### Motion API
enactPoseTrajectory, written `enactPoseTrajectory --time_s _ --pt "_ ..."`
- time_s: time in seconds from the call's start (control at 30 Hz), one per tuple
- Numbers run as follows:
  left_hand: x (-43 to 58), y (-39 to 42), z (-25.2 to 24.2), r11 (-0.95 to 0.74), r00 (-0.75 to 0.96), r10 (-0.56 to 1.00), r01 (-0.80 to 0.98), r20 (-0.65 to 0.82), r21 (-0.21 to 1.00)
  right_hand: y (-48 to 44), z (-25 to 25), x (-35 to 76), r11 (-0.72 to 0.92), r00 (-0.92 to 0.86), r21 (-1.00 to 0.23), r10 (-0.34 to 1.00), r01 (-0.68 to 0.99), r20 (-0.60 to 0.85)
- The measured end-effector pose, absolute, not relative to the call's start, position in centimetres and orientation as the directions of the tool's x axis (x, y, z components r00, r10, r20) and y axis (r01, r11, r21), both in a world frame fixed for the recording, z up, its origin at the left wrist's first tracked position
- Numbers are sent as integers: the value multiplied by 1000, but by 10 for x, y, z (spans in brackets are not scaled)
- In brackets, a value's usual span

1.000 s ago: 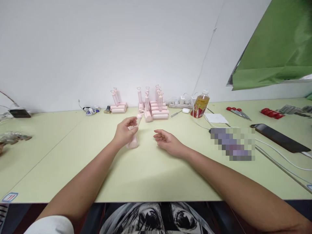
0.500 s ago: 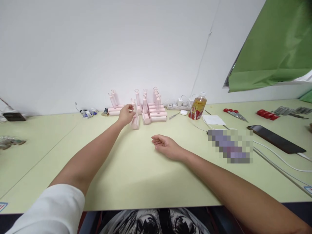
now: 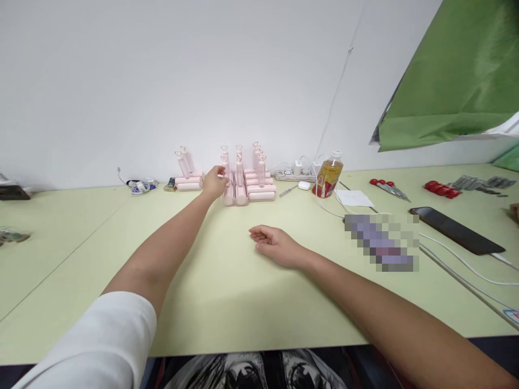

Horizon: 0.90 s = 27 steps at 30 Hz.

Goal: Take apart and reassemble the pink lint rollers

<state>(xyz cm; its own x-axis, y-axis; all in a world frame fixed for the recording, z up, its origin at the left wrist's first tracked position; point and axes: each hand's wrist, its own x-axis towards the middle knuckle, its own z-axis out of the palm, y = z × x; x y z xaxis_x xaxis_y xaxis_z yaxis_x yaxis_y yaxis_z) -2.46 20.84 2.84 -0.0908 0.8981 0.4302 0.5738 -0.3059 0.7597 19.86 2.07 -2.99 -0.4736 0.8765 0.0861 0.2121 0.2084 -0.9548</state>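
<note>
At the back of the table, my left hand is closed around the upright handle of a pink lint roller. Its head lies on the table, pointing toward me, close beside another pink lint roller in line with it. Part of the held handle is hidden by my fingers. My right hand rests on the table nearer to me, palm turned sideways, fingers loosely bent and apart from the thumb, with nothing in it.
More pink rollers lie to the right, and others to the left by a small dark box. A bottle of amber liquid, a power strip, cables, red-handled tools and a phone are around.
My left hand has pushed the held lint roller slightly back, so its front end now lines up with the neighbouring one. My right hand has stayed on the table. The view has shifted slightly.
</note>
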Motion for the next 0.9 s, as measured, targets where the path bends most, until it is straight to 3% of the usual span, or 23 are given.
enactPoseTrajectory --time_s 0.13,0.2,0.33,0.43,0.57,0.67,0.83,0.9 --pt "-20 190 22 -290 -178 851 624 494 725 20 -30 200 217 -469 -951 878 218 93" --pt "-16 173 13 -303 -184 794 706 579 640 20 -29 199 221 -466 -950 880 220 97" --pt "-12 135 -7 -410 108 765 842 635 351 19 -27 199 222 -463 -948 881 229 94" --pt "-22 126 -11 -405 198 781 882 593 239 20 -27 199 218 -461 -945 883 243 85" --pt "-59 152 2 -148 -40 847 940 530 308 20 -26 199 219 -455 -939 887 266 78" --pt "-89 178 12 56 -180 872 961 456 272 19 -26 199 220 -449 -935 890 279 75" --pt "-116 209 23 177 -258 926 941 274 288 19 -28 200 220 -451 -935 889 279 75" --pt "-120 218 25 146 -228 947 932 226 331 19 -28 200 213 -452 -933 890 289 63"
